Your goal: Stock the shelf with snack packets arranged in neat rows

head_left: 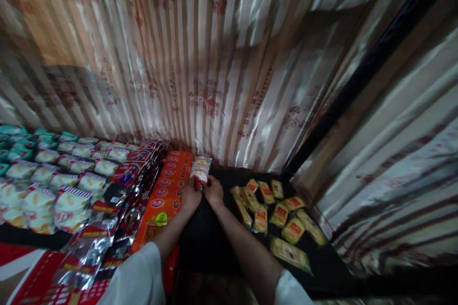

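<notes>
Both hands meet at a small white-and-red snack packet [201, 171] near the back of the black shelf. My left hand [191, 196] pinches the packet's near left side, and my right hand [213, 191] has its fingers closed on the near right side. Behind the packet, similar clear-and-white wrapping shows; I cannot tell whether it is a separate packet. Just left of my left hand lie long orange packs [165, 178] with oval logos. To the right of my right hand, several yellow snack packets [280, 214] with red labels are scattered.
Dark-and-red foil packs [125, 176] lie in an overlapping pile at the left. Beyond them stand rows of white packets [71, 207] and green ones [21, 152]. A red basket [36, 286] sits at the lower left. Pleated printed sheeting [214, 71] hangs behind the black shelf [207, 243].
</notes>
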A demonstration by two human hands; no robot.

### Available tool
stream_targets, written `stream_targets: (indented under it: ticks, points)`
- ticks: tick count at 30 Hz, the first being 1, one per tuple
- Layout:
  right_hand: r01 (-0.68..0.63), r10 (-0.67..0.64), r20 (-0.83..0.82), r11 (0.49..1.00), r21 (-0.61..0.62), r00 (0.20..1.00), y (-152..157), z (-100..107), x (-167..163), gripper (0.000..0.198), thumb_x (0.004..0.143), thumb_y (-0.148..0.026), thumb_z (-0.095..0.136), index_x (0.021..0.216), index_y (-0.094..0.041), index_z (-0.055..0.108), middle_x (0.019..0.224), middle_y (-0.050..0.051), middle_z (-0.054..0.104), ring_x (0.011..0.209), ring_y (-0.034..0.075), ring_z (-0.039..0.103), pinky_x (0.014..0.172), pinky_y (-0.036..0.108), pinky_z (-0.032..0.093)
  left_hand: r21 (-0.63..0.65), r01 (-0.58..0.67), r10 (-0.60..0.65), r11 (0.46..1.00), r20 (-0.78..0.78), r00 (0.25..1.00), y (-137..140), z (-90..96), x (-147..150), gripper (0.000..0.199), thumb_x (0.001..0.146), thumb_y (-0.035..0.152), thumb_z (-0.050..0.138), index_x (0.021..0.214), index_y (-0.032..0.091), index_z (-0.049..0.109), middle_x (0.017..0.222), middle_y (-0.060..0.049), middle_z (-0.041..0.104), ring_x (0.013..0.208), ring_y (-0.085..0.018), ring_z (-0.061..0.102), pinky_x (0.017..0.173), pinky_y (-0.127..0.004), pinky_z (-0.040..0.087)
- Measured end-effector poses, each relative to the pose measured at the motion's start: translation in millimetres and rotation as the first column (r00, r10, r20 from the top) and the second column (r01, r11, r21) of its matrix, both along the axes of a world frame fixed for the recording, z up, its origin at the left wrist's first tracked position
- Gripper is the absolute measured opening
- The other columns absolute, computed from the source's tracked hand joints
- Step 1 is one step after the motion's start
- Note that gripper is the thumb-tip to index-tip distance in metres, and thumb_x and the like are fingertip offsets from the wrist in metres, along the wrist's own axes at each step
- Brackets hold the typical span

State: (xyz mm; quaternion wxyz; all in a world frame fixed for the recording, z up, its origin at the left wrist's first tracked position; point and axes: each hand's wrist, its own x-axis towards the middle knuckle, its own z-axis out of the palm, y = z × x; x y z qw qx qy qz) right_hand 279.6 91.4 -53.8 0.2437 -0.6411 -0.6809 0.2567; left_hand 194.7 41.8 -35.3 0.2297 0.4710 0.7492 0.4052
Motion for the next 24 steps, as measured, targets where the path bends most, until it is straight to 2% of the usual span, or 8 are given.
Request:
stream_targets:
  ticks: [3, 7, 10, 13, 17, 20, 24]
  points:
    - [0.015, -0.015, 0.012, 1.000, -0.007, 1.000, 1, -3, -2, 0.032, 0.081, -0.030, 0.054, 0.111, -0.021, 0.057, 0.101, 0.007, 0.064, 0.093, 0.019, 0.061, 0.074, 0.025, 0.044, 0.009, 0.036, -0.035, 0.999, -0.061, 0.997, 1, -7.2, 3, 0.038, 0.080, 0.006, 0.043, 0.114, 0.013, 0.058, 0.132, -0.014, 0.050, 0.122, -0.023, 0.047, 0.101, -0.033, 0.037]
    - [0.032, -0.032, 0.016, 0.999, -0.009, 0.999, 1, -7, -2, 0.034, 0.082, -0.030, 0.054, 0.115, -0.023, 0.055, 0.100, 0.006, 0.064, 0.094, 0.019, 0.060, 0.075, 0.027, 0.044, -0.003, 0.074, -0.074, 0.997, -0.159, 0.985, 2, -18.1, 6, 0.038, 0.080, 0.005, 0.041, 0.112, 0.013, 0.060, 0.141, -0.011, 0.040, 0.134, -0.021, 0.032, 0.108, -0.030, 0.029]
    - [0.041, -0.042, 0.031, 0.999, 0.011, 0.999, 1, -9, -3, 0.034, 0.081, -0.031, 0.054, 0.114, -0.024, 0.055, 0.103, 0.007, 0.062, 0.098, 0.020, 0.059, 0.078, 0.029, 0.044, -0.024, 0.100, -0.103, 0.995, -0.234, 0.967, 2, -23.2, 8, 0.038, 0.081, 0.007, 0.041, 0.115, 0.010, 0.058, 0.143, -0.013, 0.037, 0.136, -0.022, 0.027, 0.110, -0.031, 0.026]
    - [0.048, -0.048, 0.006, 0.999, 0.017, 0.999, 1, -9, -3, 0.035, 0.082, -0.032, 0.054, 0.115, -0.021, 0.056, 0.103, 0.009, 0.062, 0.099, 0.022, 0.058, 0.081, 0.031, 0.045, -0.035, 0.109, -0.114, 0.993, -0.265, 0.957, 2, -23.8, 8, 0.036, 0.082, 0.008, 0.042, 0.113, 0.009, 0.059, 0.142, -0.015, 0.038, 0.135, -0.024, 0.029, 0.109, -0.034, 0.028]
    - [0.041, -0.033, -0.110, 0.997, 0.073, 0.993, -9, -6, 3, 0.040, 0.082, -0.028, 0.052, 0.119, -0.013, 0.053, 0.107, 0.013, 0.061, 0.096, 0.021, 0.059, 0.086, 0.033, 0.045, 0.020, 0.127, -0.115, 0.992, -0.301, 0.947, -4, -17.2, 9, 0.038, 0.079, 0.006, 0.043, 0.113, 0.013, 0.058, 0.142, -0.013, 0.039, 0.136, -0.025, 0.027, 0.109, -0.037, 0.029]
    - [0.008, 0.029, -0.208, 0.985, 0.173, 0.978, -30, -2, 18, 0.036, 0.080, -0.022, 0.051, 0.115, -0.014, 0.056, 0.109, 0.012, 0.060, 0.091, 0.019, 0.060, 0.087, 0.032, 0.046, 0.053, 0.162, -0.139, 0.985, -0.302, 0.943, -20, -6.3, 17, 0.036, 0.078, 0.006, 0.043, 0.109, 0.011, 0.060, 0.136, -0.015, 0.045, 0.130, -0.026, 0.037, 0.106, -0.035, 0.033]
    - [-0.055, 0.145, -0.332, 0.962, 0.266, 0.932, -80, 9, 52, 0.028, 0.079, -0.018, 0.046, 0.103, -0.019, 0.060, 0.102, 0.006, 0.064, 0.090, 0.017, 0.060, 0.085, 0.032, 0.048, 0.095, 0.256, -0.231, 0.962, -0.217, 0.948, -64, 8.0, 39, 0.030, 0.078, 0.007, 0.040, 0.094, 0.015, 0.063, 0.105, -0.010, 0.063, 0.100, -0.020, 0.058, 0.092, -0.032, 0.045]
